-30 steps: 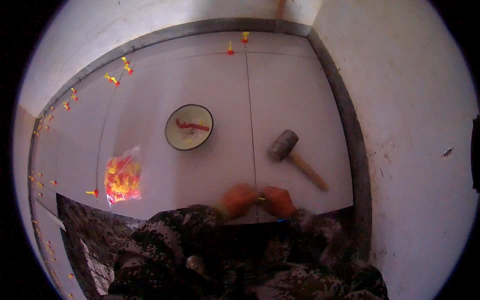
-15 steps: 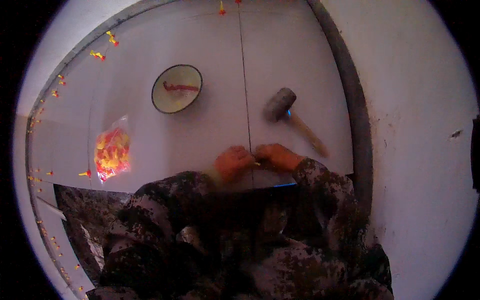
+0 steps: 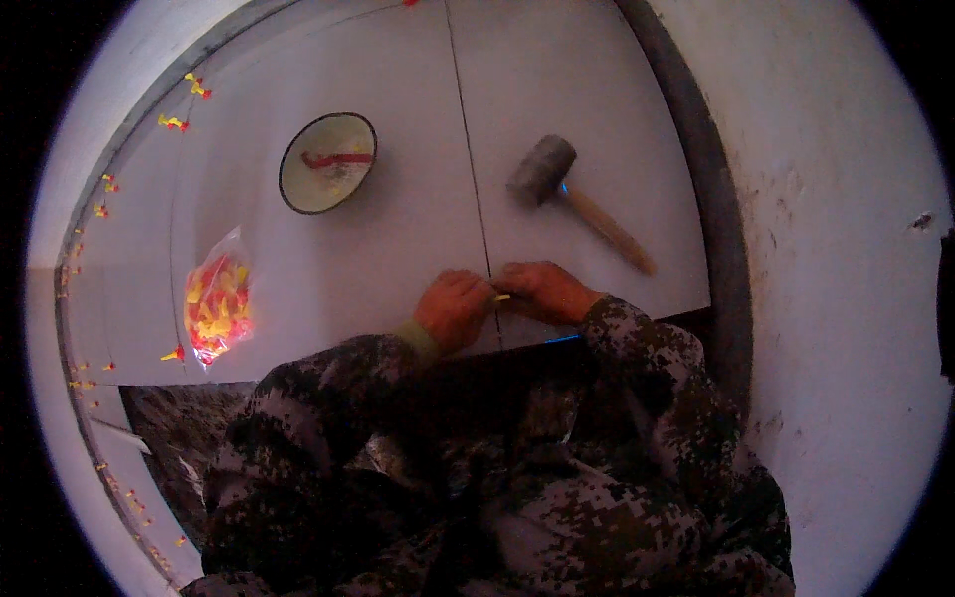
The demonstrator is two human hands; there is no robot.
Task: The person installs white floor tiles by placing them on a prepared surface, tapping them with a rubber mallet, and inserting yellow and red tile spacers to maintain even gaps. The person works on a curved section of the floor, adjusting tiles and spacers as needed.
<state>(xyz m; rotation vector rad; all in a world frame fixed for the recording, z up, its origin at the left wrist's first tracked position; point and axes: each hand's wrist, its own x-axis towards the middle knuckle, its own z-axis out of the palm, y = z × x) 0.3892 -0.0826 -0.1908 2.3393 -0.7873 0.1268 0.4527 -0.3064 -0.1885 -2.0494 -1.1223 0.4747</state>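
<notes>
My left hand (image 3: 455, 307) and my right hand (image 3: 547, 293) meet over the dark joint between two large pale floor tiles (image 3: 398, 259), close to their near edge. Fingers on both hands are curled and closed. A small yellow tile-levelling spacer (image 3: 502, 297) pokes out at the fingertips of my right hand, beside the left fingers. The left fingers hide whatever they may grip. Ahead of my right hand lies a mallet with a dark head (image 3: 542, 171) and wooden handle (image 3: 609, 231).
A pale, dark-rimmed bowl (image 3: 298, 194) with a red strip inside stands ahead to the left. Nearer lies a clear bag of red and yellow spacers (image 3: 219, 303). More spacers (image 3: 174, 354) stand in the joints leftward. A wall (image 3: 826, 249) rises right; rough bare ground (image 3: 184, 423) lies near left.
The view has shifted a little, so bowl, mallet and hands sit at different places in it. Both hands stay together at the joint, and the yellow spacer shows more plainly.
</notes>
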